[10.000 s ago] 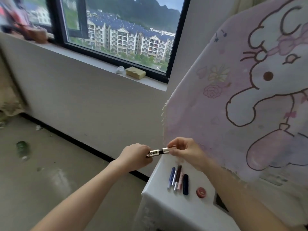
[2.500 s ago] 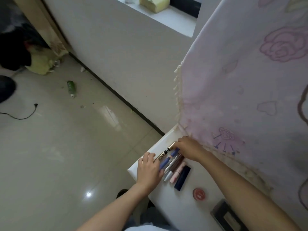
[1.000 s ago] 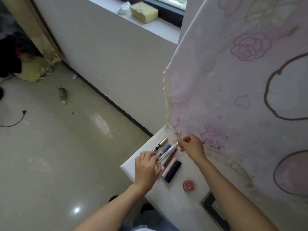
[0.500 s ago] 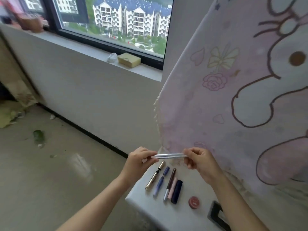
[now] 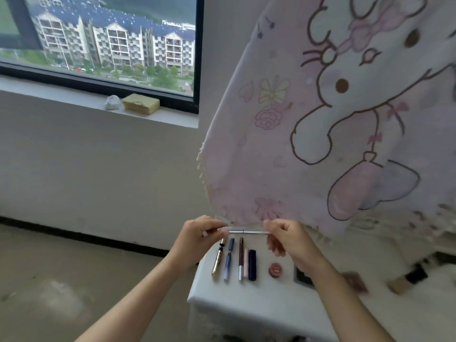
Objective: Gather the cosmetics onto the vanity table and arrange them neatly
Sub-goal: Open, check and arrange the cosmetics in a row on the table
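Both hands hold one thin silver pen (image 5: 248, 232) level in the air above the far edge of the tabletop (image 5: 246, 299). The left hand (image 5: 197, 239) pinches its left end between thumb and fingers; the right hand (image 5: 287, 239) pinches its right end the same way. Half a second ago the pen was held the same way, so the grip is unchanged; the view has tipped a little, showing more of the window (image 5: 106, 43) and cloth (image 5: 345, 119).

One second ago the pen was low, slanting just over the row of cosmetics; now it is lifted clear of them.

On the tabletop the row lies side by side, pointing away from the person: a gold tube (image 5: 218, 259) on the left, a blue pen (image 5: 228, 259) next to it, then a gap, a brown pencil (image 5: 241, 259), a pink stick (image 5: 246, 262) touching it, and a dark navy tube (image 5: 252, 264). The gap sits where the silver pen lay 2.5 seconds ago. A round red pot (image 5: 275, 269) rests apart to the right, near the right wrist. A dark flat thing (image 5: 302, 277) shows partly behind that forearm.

A sponge (image 5: 141, 104) sits on the sill.
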The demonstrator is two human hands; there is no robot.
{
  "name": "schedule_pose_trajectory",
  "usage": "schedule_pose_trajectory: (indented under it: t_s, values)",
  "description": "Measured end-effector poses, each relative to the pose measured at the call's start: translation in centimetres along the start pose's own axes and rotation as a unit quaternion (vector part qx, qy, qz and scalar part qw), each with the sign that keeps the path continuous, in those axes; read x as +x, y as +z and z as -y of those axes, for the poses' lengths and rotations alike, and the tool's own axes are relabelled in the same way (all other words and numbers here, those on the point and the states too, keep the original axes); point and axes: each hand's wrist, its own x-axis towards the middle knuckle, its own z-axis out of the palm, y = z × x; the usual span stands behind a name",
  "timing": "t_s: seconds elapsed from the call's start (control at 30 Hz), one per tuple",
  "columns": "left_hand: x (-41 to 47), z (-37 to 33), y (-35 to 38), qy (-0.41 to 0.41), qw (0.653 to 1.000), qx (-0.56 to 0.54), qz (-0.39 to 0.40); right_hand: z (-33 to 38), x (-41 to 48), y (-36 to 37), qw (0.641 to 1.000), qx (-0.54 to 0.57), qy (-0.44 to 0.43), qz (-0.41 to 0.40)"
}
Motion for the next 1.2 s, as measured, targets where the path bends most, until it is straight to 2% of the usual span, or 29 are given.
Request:
schedule_pose_trajectory:
  t_s: [0.17, 0.27, 0.43, 0.53, 0.6, 0.73, 0.83, 0.9, 0.93, 1.0, 1.07, 1.1, 1.13, 1.2]
  values:
    - [-0.5, -1.6, -0.1, -0.062, 0.987, -0.136, 0.065, -0.5, -3.4, 0.1, 0.995, 0.039, -0.063, -0.07]
    - [-0.4, -2.4, 0.2, -0.098, 0.978, -0.151, 0.109, -0.4, -5.1, 0.5, 0.99, 0.031, -0.081, -0.114]
    - [-0.1, -4.1, 1.4, -0.175, 0.96, -0.199, 0.092, -0.3, -7.5, 1.2, 0.982, 0.056, -0.066, -0.166]
    - [-0.2, -5.0, 2.8, -0.261, 0.917, -0.287, 0.093, -0.3, -8.6, 2.0, 0.969, 0.091, -0.048, -0.226]
    - [-0.9, -5.3, 3.9, -0.283, 0.884, -0.353, 0.122, -0.6, -9.0, 2.4, 0.953, 0.135, -0.036, -0.269]
    - [-3.1, -5.5, 6.2, -0.206, 0.897, -0.333, 0.204, -1.5, -9.7, 2.9, 0.934, 0.165, -0.004, -0.317]
    - [-3.2, -6.0, 7.5, -0.203, 0.891, -0.352, 0.204, -2.2, -10.4, 3.0, 0.945, 0.14, 0.033, -0.294]
    - [-2.9, -6.2, 8.0, -0.178, 0.907, -0.329, 0.192, -2.6, -10.8, 2.2, 0.95, 0.1, 0.063, -0.288]
    - [-2.7, -6.1, 8.2, -0.142, 0.93, -0.281, 0.188, -2.7, -11.1, 1.5, 0.949, 0.067, 0.073, -0.299]
    - [-2.4, -5.3, 8.6, -0.015, 0.98, -0.081, 0.182, -2.4, -11.5, 0.1, 0.948, 0.039, 0.072, -0.308]
    - [-2.1, -4.3, 8.9, 0.138, 0.972, 0.097, 0.161, -1.8, -11.4, -0.8, 0.959, 0.033, 0.066, -0.272]
    - [-2.0, -3.7, 9.1, 0.183, 0.961, 0.126, 0.164, -1.6, -11.2, -0.9, 0.965, 0.019, 0.067, -0.254]
    - [-2.1, -3.4, 9.3, 0.195, 0.957, 0.13, 0.171, -1.5, -10.9, -1.0, 0.967, 0.001, 0.069, -0.244]
    - [-2.2, -3.0, 9.3, 0.159, 0.965, 0.082, 0.192, -1.7, -9.9, -1.1, 0.966, -0.02, 0.076, -0.246]
